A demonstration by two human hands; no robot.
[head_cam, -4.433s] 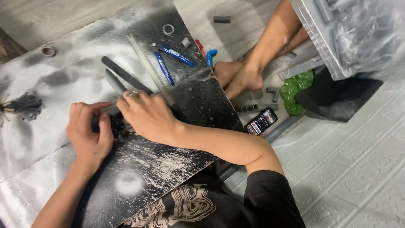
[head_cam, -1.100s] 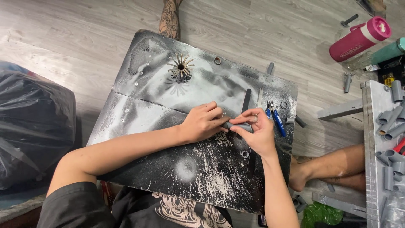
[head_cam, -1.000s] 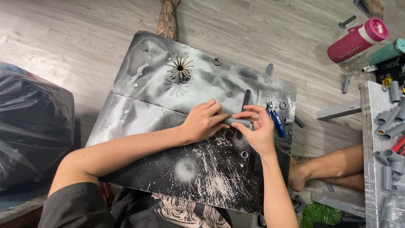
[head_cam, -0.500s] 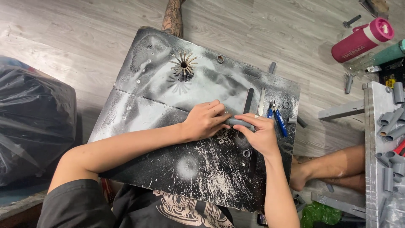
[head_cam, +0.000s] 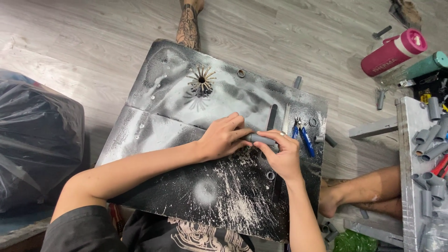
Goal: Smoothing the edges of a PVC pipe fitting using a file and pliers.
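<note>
A short grey pipe piece [head_cam: 261, 138] lies across a black, paint-sprayed board [head_cam: 177, 107] on the floor. My left hand [head_cam: 223, 138] grips its left end and my right hand [head_cam: 281, 156] grips its right end; both hands press it against the board. A thin dark strip [head_cam: 271, 116] and a metal ruler [head_cam: 285, 123] lie just beyond my hands. Blue-handled pliers [head_cam: 303, 138] rest right of my right hand. A small grey ring [head_cam: 269, 175] sits on the board near my right wrist.
A spiky round piece [head_cam: 201, 81] stands on the board's far part. A black plastic bag [head_cam: 35, 140] is at left. A pink bottle [head_cam: 394, 51] and a teal bottle [head_cam: 427, 65] lie at top right. Another board [head_cam: 405, 154] with several grey pipe pieces is at right; another person's leg [head_cam: 368, 186] lies beside it.
Over the last second my hands stay on the pipe piece with only small finger shifts. Far earlier, the view pointed another way and my hands pressed on a dark strip.
</note>
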